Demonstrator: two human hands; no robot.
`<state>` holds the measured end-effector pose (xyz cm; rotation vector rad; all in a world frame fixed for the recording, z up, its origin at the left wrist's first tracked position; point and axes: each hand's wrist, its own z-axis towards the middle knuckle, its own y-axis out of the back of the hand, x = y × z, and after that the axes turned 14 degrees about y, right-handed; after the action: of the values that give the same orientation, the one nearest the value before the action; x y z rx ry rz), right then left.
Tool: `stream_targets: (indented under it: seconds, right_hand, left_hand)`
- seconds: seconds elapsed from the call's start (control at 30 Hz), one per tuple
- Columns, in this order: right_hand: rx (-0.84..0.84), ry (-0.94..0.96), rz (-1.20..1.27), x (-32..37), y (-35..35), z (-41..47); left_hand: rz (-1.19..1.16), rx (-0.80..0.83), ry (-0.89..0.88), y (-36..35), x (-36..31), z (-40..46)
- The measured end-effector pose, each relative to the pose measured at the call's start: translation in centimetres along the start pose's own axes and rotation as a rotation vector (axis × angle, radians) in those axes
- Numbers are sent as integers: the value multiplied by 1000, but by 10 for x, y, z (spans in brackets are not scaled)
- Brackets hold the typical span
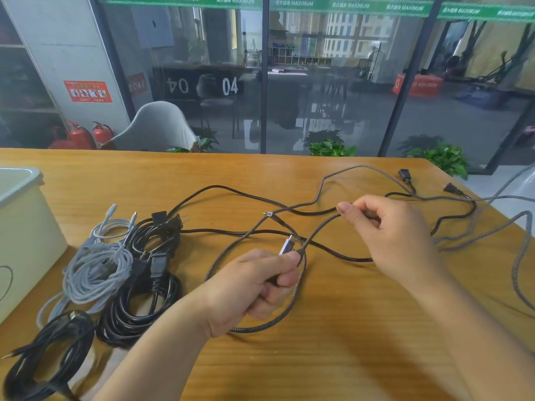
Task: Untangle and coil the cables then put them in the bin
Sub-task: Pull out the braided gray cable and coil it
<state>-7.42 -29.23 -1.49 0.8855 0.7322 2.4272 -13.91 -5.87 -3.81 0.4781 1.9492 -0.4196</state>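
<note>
The left hand [257, 287] has its fingers [285, 280] curled round the dark braided, woven-sheath cable [295, 296], with the cable's silver-purple plug [286, 245] standing up past the thumb. The right hand [396, 227] pinches the same braided cable between thumb and forefinger, further along its run, near the middle of the wooden counter [333, 357]. Between the hands the cable forms one loose loop; the rest trails to the counter's right edge, crossing a thin black power cord [231, 189] with plugs near the far right corner. The step in hand appears to be forming the first coil turns. The next move calls for drawing the slack clear of the black cord. Coiled black and grey cable bundles [121, 273] lie near the left edge, beside the pale plastic bin [20, 227].
</note>
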Motion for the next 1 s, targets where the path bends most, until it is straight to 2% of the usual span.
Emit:
stream_targets:
  seconds: [0.2,0.47,0.8,1.0]
  right_hand:
    - [130,-149,362,19,-7,-3]
    - [218,-184,592,36,-6,-12]
    - [297,-131,680,53,-14,-21]
    - [396,-78,566,65,-24,-31]
  left_hand:
    - [35,-108,51,-2,5,7]
    - [-118,-251,4,-3,9,13]
    - [-243,-273,-90,-9,6,14]
    - [-195,-372,-185,-9,4,11]
